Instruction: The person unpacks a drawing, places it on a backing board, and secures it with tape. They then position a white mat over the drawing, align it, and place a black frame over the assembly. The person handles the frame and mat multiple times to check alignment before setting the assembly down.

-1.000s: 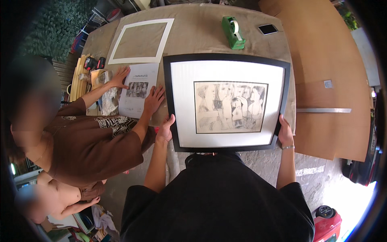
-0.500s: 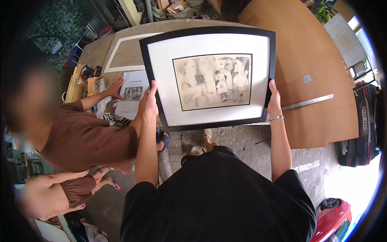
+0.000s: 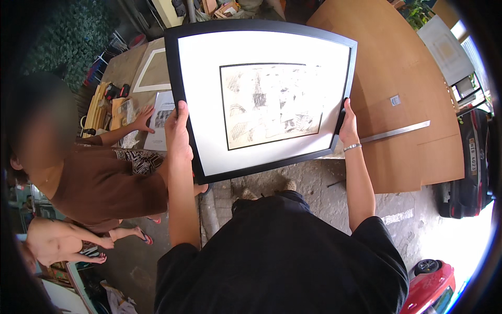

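A framed drawing [image 3: 201,112] with a black frame and wide white mat is held up in front of me, over the near side of the table. My left hand [image 3: 179,133] is closed on its left side, thumb up along the edge. On the opposite side my right hand [image 3: 349,123], with a bracelet at the wrist, grips the frame's lower right part. Glare washes out the upper right of the sketch of figures. The frame tilts, its left side lower and nearer to me. My fingers behind it are hidden.
At left, a co-worker in a brown shirt [image 3: 115,183] rests a hand on a printed sheet [image 3: 159,125]. A white mat border [image 3: 151,70] lies on the table [image 3: 123,63]. A large brown board [image 3: 413,152] at right carries a metal ruler [image 3: 397,131]. Another person [image 3: 57,240] is at lower left.
The framed drawing has come closer and tipped, its left side swinging toward me, with glare spreading over it. Both hands moved along with it. The co-worker leans slightly left; the person behind has shifted.
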The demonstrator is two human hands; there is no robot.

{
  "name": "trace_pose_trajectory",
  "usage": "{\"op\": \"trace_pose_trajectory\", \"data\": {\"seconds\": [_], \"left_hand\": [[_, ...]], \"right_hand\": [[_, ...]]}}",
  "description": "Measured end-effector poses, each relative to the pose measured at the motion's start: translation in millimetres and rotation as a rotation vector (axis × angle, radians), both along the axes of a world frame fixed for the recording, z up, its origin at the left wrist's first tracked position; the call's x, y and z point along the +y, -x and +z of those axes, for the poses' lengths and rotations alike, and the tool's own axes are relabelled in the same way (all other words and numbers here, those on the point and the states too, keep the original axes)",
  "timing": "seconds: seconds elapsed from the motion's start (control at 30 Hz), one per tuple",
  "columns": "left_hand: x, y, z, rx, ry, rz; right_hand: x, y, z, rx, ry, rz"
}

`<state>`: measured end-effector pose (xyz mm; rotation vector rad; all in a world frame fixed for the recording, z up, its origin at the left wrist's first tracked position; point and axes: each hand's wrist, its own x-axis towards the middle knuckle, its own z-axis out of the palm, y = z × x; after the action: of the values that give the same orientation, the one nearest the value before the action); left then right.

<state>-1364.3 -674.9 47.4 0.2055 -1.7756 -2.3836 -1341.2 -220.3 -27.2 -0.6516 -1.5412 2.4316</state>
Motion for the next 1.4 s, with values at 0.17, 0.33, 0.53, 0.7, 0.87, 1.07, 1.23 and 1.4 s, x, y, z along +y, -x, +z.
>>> {"op": "trace_pose_trajectory", "data": {"seconds": [0.17,0.33,0.53,0.7,0.87,1.07,1.23,1.4], "left_hand": [[15.2,-3.5,4.1,0.005,0.098,0.072],[19.4,5.8,-6.0,-0.035,0.177,0.086],[21.4,29.2,-26.3,-0.191,0.141,0.023],[11.4,53.9,-62.6,-0.394,0.138,-0.090],[9.1,66.3,-118.8,-0.449,-0.045,-0.085],[55.9,57.2,-85.1,-0.105,-0.359,0.161],[9.9,66.5,-88.9,0.109,-0.659,-0.359],[-8.8,73.2,-91.1,-0.223,0.031,-0.466]], "right_hand": [[21.9,17.8,-23.4,0.026,0.026,0.017],[23.8,19.2,-35.2,0.066,0.099,0.048],[28.1,23.7,-28.3,-0.054,0.064,-0.030],[37.5,23.4,-22.0,-0.094,0.027,-0.024],[37.9,29.6,-12.9,-0.154,-0.178,0.078],[60.6,34.7,-39.2,0.074,-0.145,-0.209],[72.9,44.0,-39.0,0.555,-0.370,-0.145],[81.9,43.0,-38.4,0.102,0.277,0.266]]}}
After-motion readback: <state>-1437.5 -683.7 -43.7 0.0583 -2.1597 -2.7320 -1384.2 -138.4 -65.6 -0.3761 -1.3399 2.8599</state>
